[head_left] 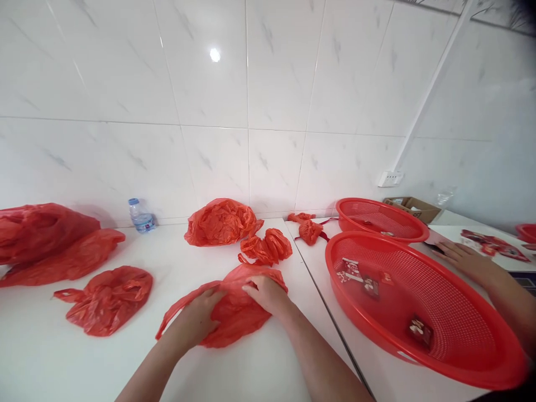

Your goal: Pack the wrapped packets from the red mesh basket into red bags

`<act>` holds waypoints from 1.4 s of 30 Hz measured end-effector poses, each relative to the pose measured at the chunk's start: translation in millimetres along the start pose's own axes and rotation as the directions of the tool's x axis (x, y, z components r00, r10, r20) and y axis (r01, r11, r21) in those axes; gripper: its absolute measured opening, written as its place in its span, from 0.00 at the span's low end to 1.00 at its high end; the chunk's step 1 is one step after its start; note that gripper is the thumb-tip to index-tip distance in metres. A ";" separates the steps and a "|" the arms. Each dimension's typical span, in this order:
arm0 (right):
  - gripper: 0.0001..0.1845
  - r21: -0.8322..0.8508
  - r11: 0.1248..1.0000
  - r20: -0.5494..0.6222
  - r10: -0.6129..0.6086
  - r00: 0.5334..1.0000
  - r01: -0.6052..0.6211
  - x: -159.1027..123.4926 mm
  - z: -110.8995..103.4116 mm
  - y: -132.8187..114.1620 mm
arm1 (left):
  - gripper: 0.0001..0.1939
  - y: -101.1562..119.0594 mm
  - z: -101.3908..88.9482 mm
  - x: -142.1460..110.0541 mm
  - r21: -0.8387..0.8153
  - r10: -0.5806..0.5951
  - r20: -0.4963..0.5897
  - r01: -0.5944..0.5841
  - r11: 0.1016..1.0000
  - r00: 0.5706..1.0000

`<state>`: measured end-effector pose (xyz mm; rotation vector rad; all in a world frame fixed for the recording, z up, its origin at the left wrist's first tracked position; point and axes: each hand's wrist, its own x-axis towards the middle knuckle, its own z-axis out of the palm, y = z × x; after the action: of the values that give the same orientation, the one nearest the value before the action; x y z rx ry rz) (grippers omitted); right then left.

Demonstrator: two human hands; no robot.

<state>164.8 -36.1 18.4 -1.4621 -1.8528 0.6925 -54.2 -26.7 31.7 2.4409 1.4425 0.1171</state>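
No text can be read on anything here.

Grey-veined tiled wall (pixel 276 72), white table (pixel 62 365)

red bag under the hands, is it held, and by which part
Left hand touches the red bag at its left, right hand at its upper right; whether gripped cannot be told.

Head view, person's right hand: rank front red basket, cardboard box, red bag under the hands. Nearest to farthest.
1. Red bag: touching the right hand, in front of the person.
2. Front red basket: right of the hand, across the table seam.
3. Cardboard box: far right, near the wall.
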 end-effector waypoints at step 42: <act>0.22 0.821 0.549 0.081 0.162 0.984 -0.158 31.1 -20.1 44.7 | 0.16 48.6 21.6 -2.4 -0.136 0.316 -0.148 -0.336 0.932 0.937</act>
<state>203.3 4.5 3.1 -0.9588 -1.0719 1.4149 -9.7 -55.2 25.9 2.5535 1.0121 0.4464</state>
